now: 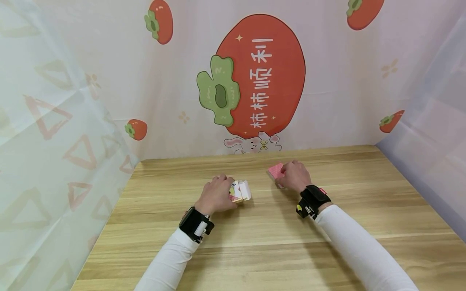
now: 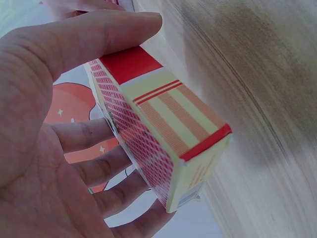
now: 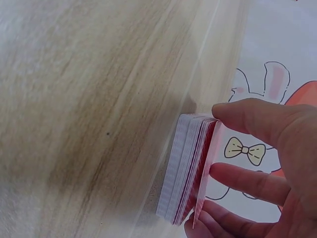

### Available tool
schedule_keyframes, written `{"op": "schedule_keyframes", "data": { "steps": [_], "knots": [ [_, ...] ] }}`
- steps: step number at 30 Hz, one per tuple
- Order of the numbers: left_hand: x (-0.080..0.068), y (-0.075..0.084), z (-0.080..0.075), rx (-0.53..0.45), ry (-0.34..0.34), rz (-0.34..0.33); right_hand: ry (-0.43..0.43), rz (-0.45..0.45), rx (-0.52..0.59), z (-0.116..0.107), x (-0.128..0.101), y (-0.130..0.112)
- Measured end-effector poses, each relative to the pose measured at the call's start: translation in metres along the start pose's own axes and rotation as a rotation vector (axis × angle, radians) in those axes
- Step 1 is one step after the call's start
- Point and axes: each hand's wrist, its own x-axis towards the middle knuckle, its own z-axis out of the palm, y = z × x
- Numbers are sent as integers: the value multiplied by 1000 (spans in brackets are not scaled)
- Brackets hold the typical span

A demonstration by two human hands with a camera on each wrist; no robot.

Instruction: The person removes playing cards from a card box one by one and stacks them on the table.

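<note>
Grip, left: our left hand (image 1: 215,194) held the card box (image 1: 241,190) between thumb and curled fingers (image 2: 94,134).
Grip, right: our right hand (image 1: 295,176) pinched the deck of cards (image 1: 275,170), thumb on one face, fingers under it.
Box: red and cream, tilted just above the wooden table (image 1: 255,242), left of centre.
Deck: red-backed, edges showing white in the right wrist view, close to the tabletop and well apart from the box.
Backdrop: we saw a persimmon-print cloth (image 1: 260,72) behind.
</note>
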Motion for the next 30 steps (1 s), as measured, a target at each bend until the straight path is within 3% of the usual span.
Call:
{"op": "schedule_keyframes", "data": {
  "steps": [30],
  "knots": [
    [-2, 2, -2, 5, -10, -8, -24, 25, 5, 2, 1, -3]
  ]
}}
